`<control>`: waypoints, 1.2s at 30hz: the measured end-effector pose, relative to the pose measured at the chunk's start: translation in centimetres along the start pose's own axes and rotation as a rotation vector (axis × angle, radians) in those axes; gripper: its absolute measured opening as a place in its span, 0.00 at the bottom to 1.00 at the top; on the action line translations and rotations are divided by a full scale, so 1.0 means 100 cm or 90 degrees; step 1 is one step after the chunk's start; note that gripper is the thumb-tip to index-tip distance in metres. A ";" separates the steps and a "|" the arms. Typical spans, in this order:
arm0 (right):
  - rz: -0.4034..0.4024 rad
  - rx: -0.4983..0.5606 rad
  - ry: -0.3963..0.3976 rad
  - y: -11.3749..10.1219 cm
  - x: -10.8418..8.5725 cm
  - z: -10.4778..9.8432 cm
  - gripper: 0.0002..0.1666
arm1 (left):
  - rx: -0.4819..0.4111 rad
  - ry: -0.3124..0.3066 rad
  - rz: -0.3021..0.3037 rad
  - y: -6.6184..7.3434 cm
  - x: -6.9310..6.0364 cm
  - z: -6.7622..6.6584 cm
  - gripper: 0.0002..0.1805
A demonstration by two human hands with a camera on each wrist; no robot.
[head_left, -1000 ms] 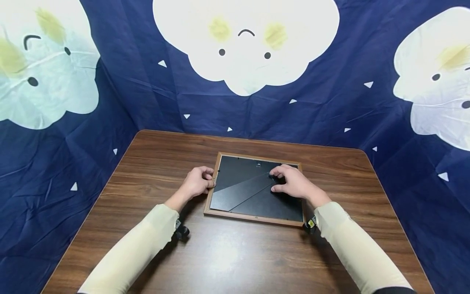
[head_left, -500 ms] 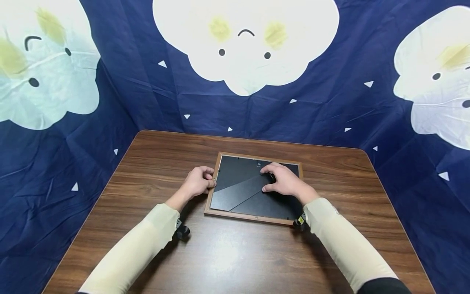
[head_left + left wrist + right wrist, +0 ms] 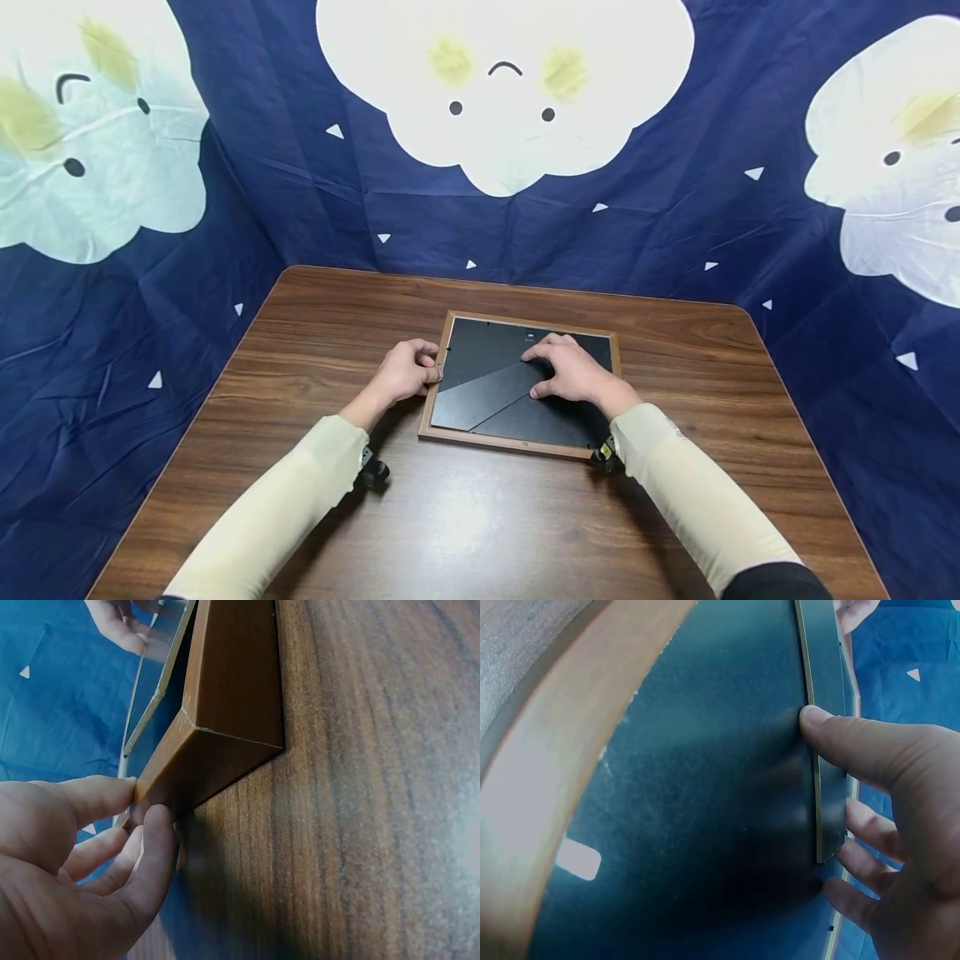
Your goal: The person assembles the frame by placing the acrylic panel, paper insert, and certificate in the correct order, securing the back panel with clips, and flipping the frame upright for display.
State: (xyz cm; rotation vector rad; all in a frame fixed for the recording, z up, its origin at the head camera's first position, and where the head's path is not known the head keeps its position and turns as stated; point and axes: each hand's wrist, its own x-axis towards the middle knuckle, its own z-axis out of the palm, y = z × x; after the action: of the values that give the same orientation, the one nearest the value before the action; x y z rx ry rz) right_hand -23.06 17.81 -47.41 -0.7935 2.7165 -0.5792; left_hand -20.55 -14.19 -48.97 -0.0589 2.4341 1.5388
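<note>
A wooden picture frame lies face down on the table, its black backing board upward. Across the board runs a flat black easel stand. At the frame's left side my left hand holds the edge between thumb and fingers; the left wrist view shows them at the wooden rim. My right hand spans the stand, thumb on its near edge and fingers along the far one. In the right wrist view the stand lies between thumb and fingertips.
The brown wood-grain table extends around the frame on all sides. A dark blue cloth with white clouds hangs behind and at both sides. Small black wrist cameras hang under both forearms.
My right hand has slid left along the stand, from near its right end toward the middle of the frame. The left hand and the frame have stayed put.
</note>
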 end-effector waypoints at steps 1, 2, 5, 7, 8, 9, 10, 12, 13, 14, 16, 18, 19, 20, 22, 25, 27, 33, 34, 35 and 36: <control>0.002 0.001 -0.002 0.000 0.000 0.000 0.35 | 0.000 -0.001 0.000 0.000 0.000 0.000 0.27; 0.004 0.002 -0.004 -0.001 0.000 -0.001 0.35 | -0.001 -0.002 0.000 -0.001 0.000 0.000 0.27; 0.004 0.000 -0.008 -0.001 0.000 -0.002 0.35 | -0.007 -0.002 -0.006 -0.001 0.000 0.000 0.27; 0.002 -0.004 -0.009 0.000 0.000 -0.002 0.35 | -0.009 -0.003 -0.008 -0.001 0.000 0.000 0.28; 0.001 -0.005 -0.009 0.000 0.000 -0.002 0.35 | -0.010 -0.003 -0.008 -0.001 0.000 0.000 0.28; 0.001 -0.005 -0.010 0.001 0.000 -0.002 0.35 | -0.011 -0.002 -0.009 -0.001 0.000 0.000 0.28; 0.001 -0.005 -0.010 0.001 0.000 -0.002 0.35 | -0.010 -0.003 -0.007 -0.001 0.001 0.000 0.27; 0.003 -0.002 -0.011 0.001 0.000 -0.002 0.35 | -0.008 -0.003 -0.005 -0.002 0.001 0.000 0.27; 0.005 0.000 -0.012 0.002 0.000 -0.002 0.35 | -0.007 -0.003 -0.005 -0.002 0.001 0.000 0.27; 0.006 0.001 -0.014 0.002 0.000 -0.002 0.35 | -0.009 -0.002 -0.006 -0.002 0.001 0.000 0.27; 0.007 0.007 -0.017 0.002 -0.001 -0.003 0.35 | -0.013 -0.003 -0.007 -0.003 0.001 0.000 0.27; 0.007 0.015 -0.020 0.003 -0.001 -0.004 0.34 | -0.016 -0.003 -0.007 -0.003 0.001 0.000 0.27; 0.006 0.018 -0.022 0.003 -0.001 -0.004 0.34 | -0.019 -0.004 -0.007 -0.002 0.000 0.000 0.27; 0.004 0.020 -0.025 0.004 -0.001 -0.005 0.34 | -0.019 -0.003 -0.007 -0.003 0.001 0.000 0.27; 0.002 0.026 -0.029 0.005 -0.001 -0.006 0.34 | -0.014 -0.004 -0.003 -0.003 0.001 0.000 0.27; -0.009 0.021 -0.035 0.008 -0.001 -0.008 0.34 | -0.009 0.000 -0.002 -0.003 0.001 0.001 0.27; -0.021 0.021 -0.036 0.010 -0.001 -0.010 0.34 | -0.004 0.002 0.002 -0.003 0.001 0.000 0.27; -0.031 0.051 -0.037 0.010 -0.003 -0.015 0.38 | -0.005 -0.004 0.007 -0.004 0.002 0.000 0.27; -0.031 0.056 -0.037 0.010 -0.003 -0.016 0.39 | -0.006 -0.005 0.006 -0.004 0.002 0.000 0.27; -0.033 0.059 -0.037 0.009 -0.003 -0.016 0.39 | -0.007 -0.007 0.006 -0.005 0.002 0.001 0.27; -0.036 0.060 -0.035 0.009 -0.004 -0.016 0.39 | -0.007 -0.009 0.007 -0.004 0.002 0.001 0.27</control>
State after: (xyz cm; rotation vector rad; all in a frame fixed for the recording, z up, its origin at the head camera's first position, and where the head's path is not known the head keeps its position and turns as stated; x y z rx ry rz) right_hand -23.71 19.21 -46.36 -0.8519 2.6032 -0.6813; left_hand -20.65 -14.30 -49.41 -0.0378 2.4191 1.5531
